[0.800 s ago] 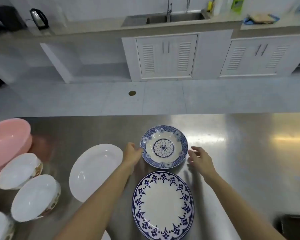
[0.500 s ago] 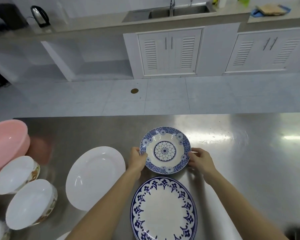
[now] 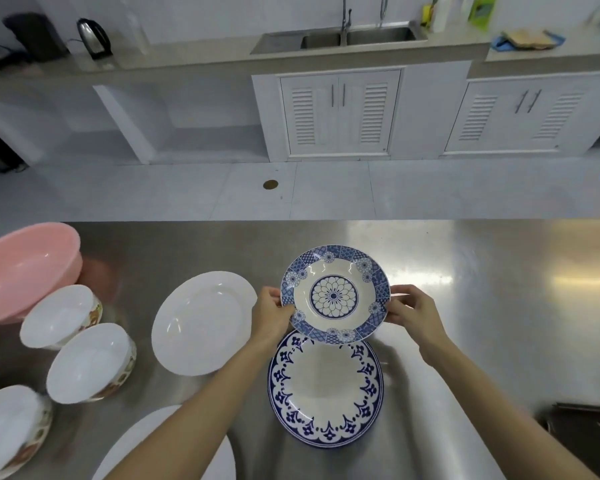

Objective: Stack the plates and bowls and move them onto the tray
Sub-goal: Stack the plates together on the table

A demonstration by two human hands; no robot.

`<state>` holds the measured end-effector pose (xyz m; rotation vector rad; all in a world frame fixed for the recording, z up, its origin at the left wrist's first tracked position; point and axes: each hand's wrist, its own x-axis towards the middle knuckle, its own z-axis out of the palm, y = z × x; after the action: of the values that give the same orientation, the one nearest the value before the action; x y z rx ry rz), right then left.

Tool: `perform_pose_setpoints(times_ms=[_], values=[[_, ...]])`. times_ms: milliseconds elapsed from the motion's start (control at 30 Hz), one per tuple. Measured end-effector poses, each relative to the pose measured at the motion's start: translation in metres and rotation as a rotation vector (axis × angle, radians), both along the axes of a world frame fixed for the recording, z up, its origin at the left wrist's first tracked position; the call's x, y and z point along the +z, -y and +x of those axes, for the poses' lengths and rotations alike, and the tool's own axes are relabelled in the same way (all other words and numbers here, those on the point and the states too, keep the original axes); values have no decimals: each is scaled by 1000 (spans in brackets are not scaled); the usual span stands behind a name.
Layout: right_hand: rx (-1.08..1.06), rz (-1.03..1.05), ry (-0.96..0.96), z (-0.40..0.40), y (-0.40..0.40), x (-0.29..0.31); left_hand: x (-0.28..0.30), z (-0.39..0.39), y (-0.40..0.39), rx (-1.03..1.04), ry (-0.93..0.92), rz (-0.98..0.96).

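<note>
Currently mid-stack: left hand (image 3: pixel 270 313) and right hand (image 3: pixel 409 313) each pinch opposite rims of the small blue-patterned plate (image 3: pixel 335 294), held above the desk (image 3: pixel 465 306), overlapping the far edge of the large blue-rimmed plate (image 3: pixel 326 389). Next move, I'd judge: bring it toward the body, centre it over the large plate, lower flat. White plate (image 3: pixel 201 322) and white bowls (image 3: pixel 89 362) unstacked at left. Versus 0.5 s ago: the small plate sat on the desk; now it's lifted and nearer.
</note>
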<state>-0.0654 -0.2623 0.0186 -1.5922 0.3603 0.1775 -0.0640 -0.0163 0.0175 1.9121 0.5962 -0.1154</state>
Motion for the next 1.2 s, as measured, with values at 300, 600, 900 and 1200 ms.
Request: perform_pose_setpoints(times_ms=[300, 600, 900, 1200], values=[[48, -51, -43, -89, -11, -6, -12, -99, -18, 32, -31, 69], [26, -326, -38, -127, -24, -37, -29, -133, -22, -6, -62, 159], [86, -635, 16, -126, -36, -36, -35, -133, -25, -64, -47, 322], [107, -823, -44, -121, -36, -39, -37, -132, -24, -157, -11, 374]])
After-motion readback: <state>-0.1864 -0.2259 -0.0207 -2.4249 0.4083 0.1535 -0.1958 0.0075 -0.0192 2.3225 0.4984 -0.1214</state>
